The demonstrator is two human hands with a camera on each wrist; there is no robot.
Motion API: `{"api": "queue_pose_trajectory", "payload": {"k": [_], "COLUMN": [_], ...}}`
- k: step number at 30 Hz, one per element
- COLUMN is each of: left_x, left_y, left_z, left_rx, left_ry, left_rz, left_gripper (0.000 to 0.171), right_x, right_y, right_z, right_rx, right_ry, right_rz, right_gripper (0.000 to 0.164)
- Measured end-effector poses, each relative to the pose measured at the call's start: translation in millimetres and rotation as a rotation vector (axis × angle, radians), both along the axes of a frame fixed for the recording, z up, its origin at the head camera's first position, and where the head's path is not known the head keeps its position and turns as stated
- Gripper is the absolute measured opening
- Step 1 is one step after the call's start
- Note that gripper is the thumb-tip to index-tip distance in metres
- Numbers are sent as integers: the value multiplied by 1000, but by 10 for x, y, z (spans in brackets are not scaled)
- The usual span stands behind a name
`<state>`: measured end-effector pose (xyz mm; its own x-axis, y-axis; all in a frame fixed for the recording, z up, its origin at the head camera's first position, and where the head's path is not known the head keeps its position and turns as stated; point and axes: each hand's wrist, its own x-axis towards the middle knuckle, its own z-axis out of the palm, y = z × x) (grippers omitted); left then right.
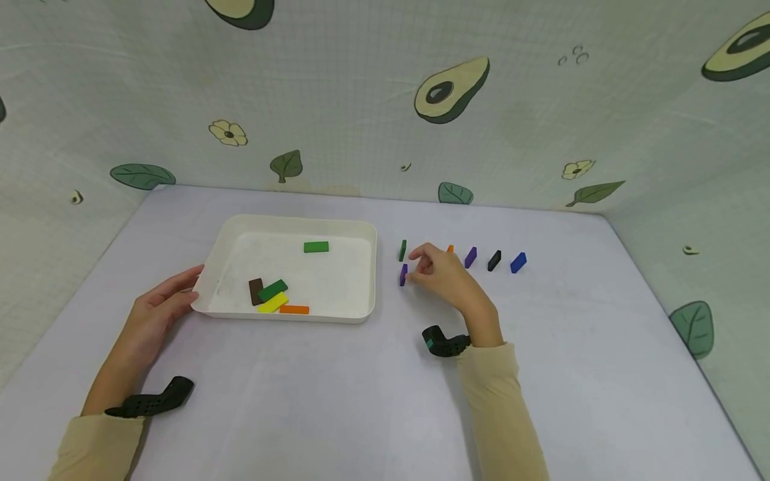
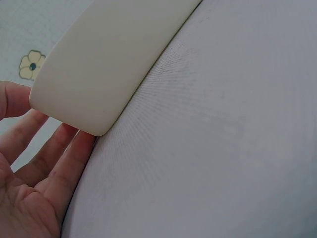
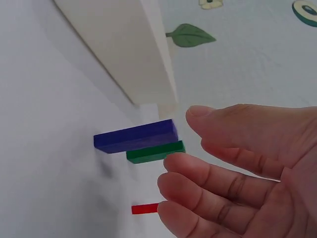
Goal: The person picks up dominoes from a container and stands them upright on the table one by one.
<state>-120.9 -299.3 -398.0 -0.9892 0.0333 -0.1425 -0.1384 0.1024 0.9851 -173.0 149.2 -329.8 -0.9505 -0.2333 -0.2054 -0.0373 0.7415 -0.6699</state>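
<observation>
At the left end of the white tray (image 1: 337, 319), my left hand (image 1: 155, 314) rests its fingertips against the outer wall and rim. The wall and the straight fingers (image 2: 64, 176) show close up in the left wrist view. My right hand (image 1: 444, 277) is right of the tray, thumb and fingers parted around an upright purple block (image 1: 404, 274). In the right wrist view, the thumb tip is close to the top of this purple block (image 3: 136, 136). A green block (image 1: 402, 250) stands just behind it. A red block (image 3: 144, 208) stands farther off, partly covered by the fingers.
Inside the tray lie a light green block (image 1: 315, 247), a brown block (image 1: 255, 291), a dark green block (image 1: 273, 290), a yellow block (image 1: 273, 302) and an orange block (image 1: 294, 310). Right of my hand stand another purple block (image 1: 471, 258), a black block (image 1: 494, 260) and a blue block (image 1: 519, 262).
</observation>
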Motion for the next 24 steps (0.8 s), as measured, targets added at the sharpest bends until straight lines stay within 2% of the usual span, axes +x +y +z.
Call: {"api": "queue_pose_trajectory", "payload": {"k": [6, 11, 17, 24], "left_x": [0, 5, 4, 5], "left_y": [-2, 0, 4, 3], "left_z": [-3, 0, 7, 16], "left_rx": [-7, -10, 11, 6], "left_ry": [-4, -6, -5, -9], "left_rz": [1, 1, -2, -1], "left_gripper": [48, 48, 47, 48], "right_x": [63, 125, 179, 223], "right_y": [-75, -200, -365, -555], "right_z": [123, 193, 209, 164], "right_rx": [-28, -64, -93, -142], "right_ry": [61, 106, 144, 145], "right_rz": [12, 41, 102, 166], "right_gripper": [33, 28, 21, 18]}}
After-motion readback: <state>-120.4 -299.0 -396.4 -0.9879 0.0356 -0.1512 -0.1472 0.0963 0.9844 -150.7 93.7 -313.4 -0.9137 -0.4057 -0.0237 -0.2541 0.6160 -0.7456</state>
